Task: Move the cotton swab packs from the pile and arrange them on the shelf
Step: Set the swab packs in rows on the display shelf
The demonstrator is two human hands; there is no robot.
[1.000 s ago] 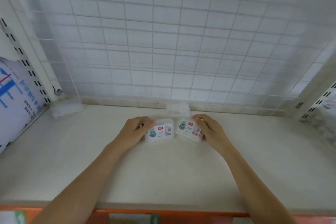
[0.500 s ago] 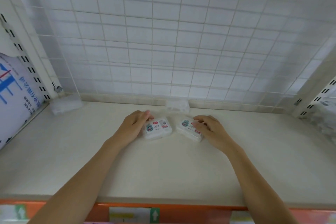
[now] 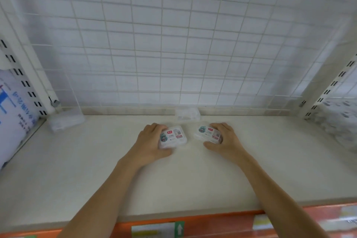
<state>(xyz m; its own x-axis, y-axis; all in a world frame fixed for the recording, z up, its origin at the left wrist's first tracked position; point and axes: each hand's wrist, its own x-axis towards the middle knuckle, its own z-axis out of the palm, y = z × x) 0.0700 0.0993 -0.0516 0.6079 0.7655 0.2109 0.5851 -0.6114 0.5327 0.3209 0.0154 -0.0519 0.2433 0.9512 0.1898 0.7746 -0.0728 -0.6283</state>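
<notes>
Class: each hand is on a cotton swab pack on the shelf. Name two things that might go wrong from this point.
1. The left hand and right hand each hold a small pack, left pack and right pack, angled differently, so the row may end up crooked.
2. Pushing them further back could knock the clear box at the wire grid.

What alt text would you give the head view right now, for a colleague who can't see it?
Each of a person's hands grips a small labelled cotton swab pack lying flat on a pale shelf: left hand on the left pack, right hand on the right pack. A white wire grid backs the shelf.
</notes>
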